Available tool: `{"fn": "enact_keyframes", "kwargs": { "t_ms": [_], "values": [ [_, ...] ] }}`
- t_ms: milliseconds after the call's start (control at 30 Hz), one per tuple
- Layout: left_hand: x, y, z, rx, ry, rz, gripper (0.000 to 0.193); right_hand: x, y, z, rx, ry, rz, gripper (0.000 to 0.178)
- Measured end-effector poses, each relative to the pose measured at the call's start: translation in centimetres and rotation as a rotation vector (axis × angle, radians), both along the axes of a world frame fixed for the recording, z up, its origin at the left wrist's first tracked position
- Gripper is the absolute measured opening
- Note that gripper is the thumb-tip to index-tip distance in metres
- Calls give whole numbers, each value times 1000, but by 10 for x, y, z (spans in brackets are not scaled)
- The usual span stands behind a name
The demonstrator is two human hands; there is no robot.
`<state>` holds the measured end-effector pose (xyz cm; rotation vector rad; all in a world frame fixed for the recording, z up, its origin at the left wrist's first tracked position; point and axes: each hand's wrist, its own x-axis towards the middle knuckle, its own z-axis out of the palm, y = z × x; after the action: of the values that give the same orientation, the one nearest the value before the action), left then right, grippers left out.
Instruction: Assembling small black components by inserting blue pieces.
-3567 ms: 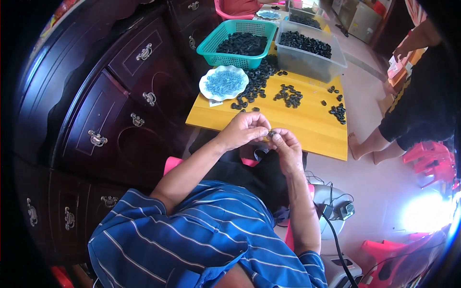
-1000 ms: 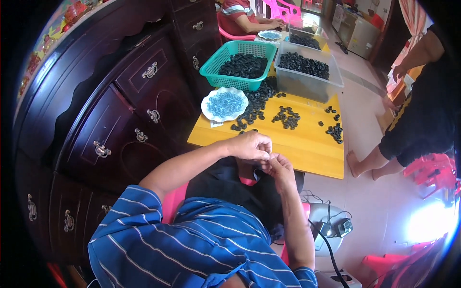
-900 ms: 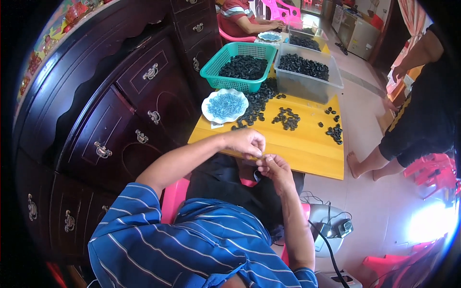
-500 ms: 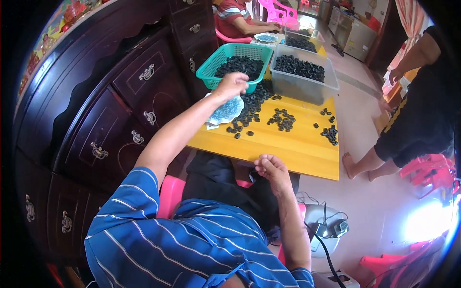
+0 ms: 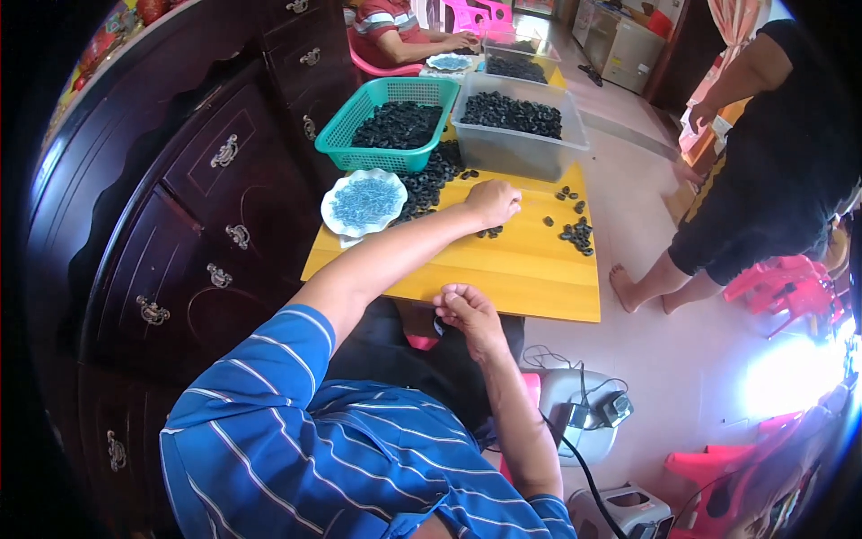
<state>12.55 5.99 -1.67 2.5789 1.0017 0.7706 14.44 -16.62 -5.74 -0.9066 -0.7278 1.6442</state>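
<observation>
Over the middle of the yellow table, my left hand is closed, and its fingertips are hidden from view. A few small black ring-shaped pieces lie just below it. My right hand is at the table's near edge, with thumb and fingers pinched together; I cannot make out what, if anything, is between them. Left of my left forearm, a white scalloped dish holds many thin bluish metal pieces, like pins or small screws. A heap of black rings is spread beside this dish.
A green basket and a clear plastic bin, both holding black pieces, stand at the table's far side. More black rings lie near its right edge. A seated person works beyond; another person stands at right. Dark drawers line the left.
My left hand has moved from beside the green basket and dish to the right, over the small middle group of rings. My right hand stays pinched near the table edge. The view has shifted.
</observation>
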Motion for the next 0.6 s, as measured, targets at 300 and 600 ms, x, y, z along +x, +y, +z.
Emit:
{"fn": "enact_keyframes", "kwargs": {
  "t_ms": [300,600],
  "values": [
    [50,30,-24,-53,207,82,20,-3,3,0,53,23,34,16],
    [70,38,-35,20,150,92,19,-3,5,2,59,72,42,16]
  ]
}}
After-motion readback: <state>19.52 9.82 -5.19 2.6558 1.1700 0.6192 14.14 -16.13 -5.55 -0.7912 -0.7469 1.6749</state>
